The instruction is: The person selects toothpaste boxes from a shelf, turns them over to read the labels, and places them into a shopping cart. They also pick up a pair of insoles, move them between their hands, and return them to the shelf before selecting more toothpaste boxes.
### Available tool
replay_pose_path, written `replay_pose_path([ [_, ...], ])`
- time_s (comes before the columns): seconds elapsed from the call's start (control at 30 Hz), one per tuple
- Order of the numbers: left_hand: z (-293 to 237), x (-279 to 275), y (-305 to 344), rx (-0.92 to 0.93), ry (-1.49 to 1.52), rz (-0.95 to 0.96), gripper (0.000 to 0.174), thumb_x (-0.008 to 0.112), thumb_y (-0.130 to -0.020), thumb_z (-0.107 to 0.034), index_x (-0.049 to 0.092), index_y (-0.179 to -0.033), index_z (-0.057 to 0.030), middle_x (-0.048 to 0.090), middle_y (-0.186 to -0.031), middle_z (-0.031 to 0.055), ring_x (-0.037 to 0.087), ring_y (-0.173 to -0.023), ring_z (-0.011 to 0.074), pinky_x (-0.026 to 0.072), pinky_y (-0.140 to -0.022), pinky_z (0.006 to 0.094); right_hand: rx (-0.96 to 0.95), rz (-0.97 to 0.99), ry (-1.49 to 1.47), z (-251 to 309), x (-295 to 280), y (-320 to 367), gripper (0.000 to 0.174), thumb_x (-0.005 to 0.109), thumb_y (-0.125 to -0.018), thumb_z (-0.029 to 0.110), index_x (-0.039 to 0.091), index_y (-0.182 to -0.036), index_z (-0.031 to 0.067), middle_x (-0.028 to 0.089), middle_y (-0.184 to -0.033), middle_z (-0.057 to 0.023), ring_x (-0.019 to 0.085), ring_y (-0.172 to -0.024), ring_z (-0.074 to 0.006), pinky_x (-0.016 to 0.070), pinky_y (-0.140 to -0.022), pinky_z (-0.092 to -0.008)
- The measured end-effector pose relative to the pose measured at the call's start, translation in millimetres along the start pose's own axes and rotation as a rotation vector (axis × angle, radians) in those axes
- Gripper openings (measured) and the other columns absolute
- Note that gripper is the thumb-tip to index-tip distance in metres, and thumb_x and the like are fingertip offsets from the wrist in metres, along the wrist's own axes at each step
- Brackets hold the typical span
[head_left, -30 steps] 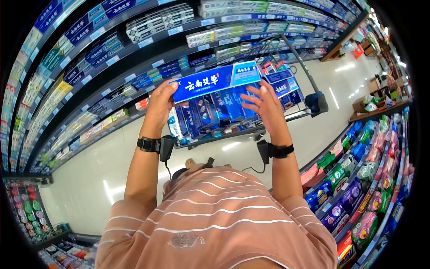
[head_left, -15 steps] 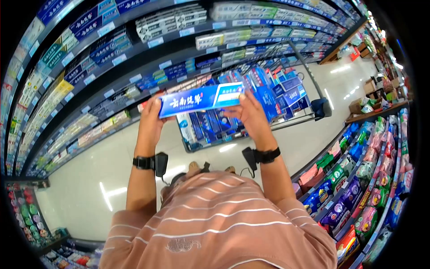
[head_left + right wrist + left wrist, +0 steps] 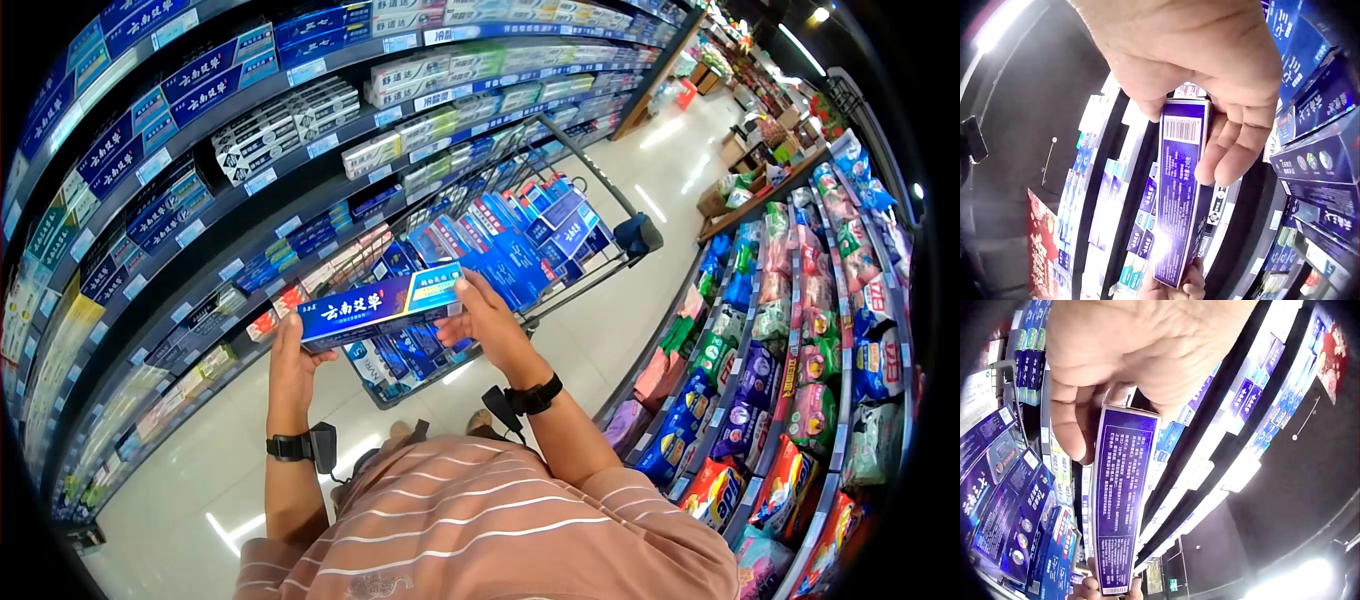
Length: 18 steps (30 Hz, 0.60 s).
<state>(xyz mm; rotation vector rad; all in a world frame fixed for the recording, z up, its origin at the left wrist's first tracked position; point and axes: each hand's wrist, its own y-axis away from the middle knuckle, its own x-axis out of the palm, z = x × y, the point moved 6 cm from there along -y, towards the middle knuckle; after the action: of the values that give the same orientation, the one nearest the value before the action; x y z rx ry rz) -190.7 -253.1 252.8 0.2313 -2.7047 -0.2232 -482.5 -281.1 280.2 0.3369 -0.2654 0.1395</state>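
1. One toothpaste box (image 3: 380, 305) — blue, held level at centre frame, in front of the trolley.
2. Two hands: your left hand (image 3: 290, 362) grips the box's left end, fingers curled round it; your right hand (image 3: 490, 322) pinches the right end between thumb and fingers.
3. One trolley (image 3: 637, 237), upper centre, piled with similar blue boxes — too many to count.
4. Two shelf runs: toothpaste racks (image 3: 200, 150) at left, bagged goods (image 3: 800, 350) at right.
5. One glossy pale floor (image 3: 200, 470) forms the aisle between them.
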Motion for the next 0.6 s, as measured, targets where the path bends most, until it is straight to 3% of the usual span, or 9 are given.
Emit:
replay_pose_path([
  [0.17,0.6,-0.2,-6.1,-0.056,-0.002,0.052,0.047,0.045,-0.104,-0.049,0.057,-0.123,-0.0068,0.067,-0.102,0.0063,0.066,-0.085,0.0143,0.0559,-0.067,0.0287,0.039,-0.036,0.003,-9.8,-1.4,-1.7,0.071,0.056,-0.099,0.050,0.034,-0.147,0.0024,0.066,-0.090,-0.0190,0.067,-0.067,-0.0199,0.0562,-0.060,-0.0313],
  [0.3,0.4,-4.7,-4.6,-0.029,-0.054,0.077,0.051,0.043,-0.104,-0.051,0.057,-0.123,-0.0055,0.067,-0.100,0.0067,0.065,-0.083,0.0143,0.0549,-0.067,0.0285,0.043,-0.024,0.013,-6.4,5.2,1.1,0.067,0.054,-0.100,0.052,0.040,-0.141,0.0012,0.066,-0.086,-0.0163,0.066,-0.065,-0.0175,0.0559,-0.059,-0.0297],
  [0.4,-3.1,-10.1,-1.5,-0.037,-0.053,0.094,0.054,0.042,-0.104,-0.053,0.057,-0.123,-0.0049,0.067,-0.097,0.0069,0.065,-0.081,0.0143,0.0541,-0.067,0.0279,0.053,-0.034,0.056,-7.0,11.9,1.4,0.052,0.045,-0.104,0.046,0.046,-0.134,0.0025,0.067,-0.086,-0.0166,0.064,-0.064,-0.0190,0.0552,-0.061,-0.0325],
  [0.5,-5.2,-14.6,2.5,-0.029,-0.058,0.085,0.057,0.041,-0.104,-0.055,0.057,-0.124,-0.0046,0.067,-0.096,0.0068,0.064,-0.079,0.0141,0.0537,-0.067,0.0271,0.064,-0.017,0.072,-8.8,17.1,2.0,0.052,0.044,-0.104,0.047,0.048,-0.130,0.0021,0.067,-0.086,-0.0164,0.064,-0.064,-0.0181,0.0550,-0.061,-0.0316],
  [0.6,-9.6,-17.6,9.1,-0.016,-0.073,0.063,0.060,0.039,-0.103,-0.058,0.057,-0.124,-0.0048,0.068,-0.095,0.0068,0.064,-0.078,0.0139,0.0539,-0.066,0.0268,0.056,0.001,0.042,-16.2,19.8,0.6,0.062,0.052,-0.100,0.054,0.046,-0.133,0.0019,0.066,-0.083,-0.0135,0.064,-0.062,-0.0155,0.0549,-0.057,-0.0287],
])
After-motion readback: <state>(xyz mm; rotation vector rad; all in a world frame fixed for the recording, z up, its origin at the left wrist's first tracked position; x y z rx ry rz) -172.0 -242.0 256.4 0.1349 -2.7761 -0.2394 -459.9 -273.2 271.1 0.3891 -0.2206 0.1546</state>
